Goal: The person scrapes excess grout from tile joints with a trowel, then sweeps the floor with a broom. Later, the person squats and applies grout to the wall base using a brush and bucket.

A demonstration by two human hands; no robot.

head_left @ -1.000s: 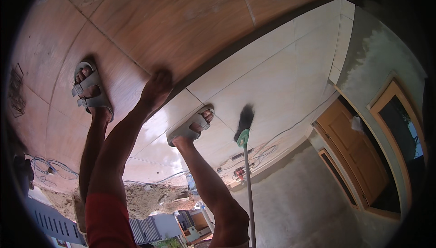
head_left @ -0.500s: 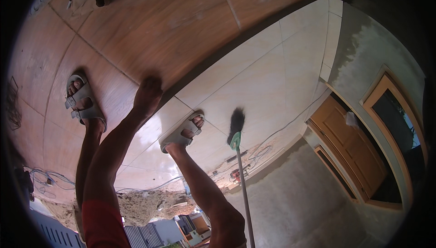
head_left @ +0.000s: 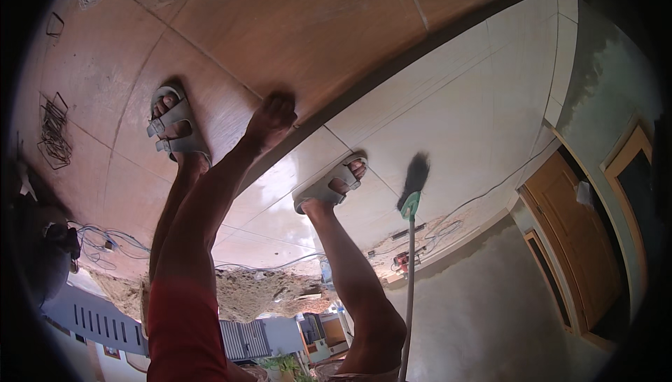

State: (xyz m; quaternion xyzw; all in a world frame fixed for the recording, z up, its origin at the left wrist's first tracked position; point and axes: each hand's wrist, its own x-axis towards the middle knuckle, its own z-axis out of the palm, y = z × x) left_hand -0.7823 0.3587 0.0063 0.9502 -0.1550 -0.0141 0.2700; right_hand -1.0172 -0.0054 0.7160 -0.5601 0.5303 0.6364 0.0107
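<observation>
My left hand (head_left: 273,117) is curled into a fist, low over the brown tiles (head_left: 231,32) beside the edge where they meet the pale tiles (head_left: 448,102). What the fist holds, if anything, is hidden. The left arm reaches down from a red sleeve (head_left: 183,326) between my sandalled feet. A grey sandal (head_left: 183,129) is on my left foot on the brown tiles; another sandal (head_left: 325,189) is on my right foot on the pale tiles. Right of that foot, a broom (head_left: 411,203) with dark bristles and a green head leans along my leg. My right hand is out of view.
Bent wire pieces (head_left: 54,130) and a blue cable coil (head_left: 105,242) lie to the left. A cable (head_left: 483,189) and a red tool (head_left: 401,261) lie near the grey wall (head_left: 483,305). Rough soil (head_left: 266,294) borders the tiles. A wooden door (head_left: 570,221) is at right.
The view has shifted, so the floor, feet and broom appear farther right and slightly higher. My left fist keeps about the same place against the tile joint and edge.
</observation>
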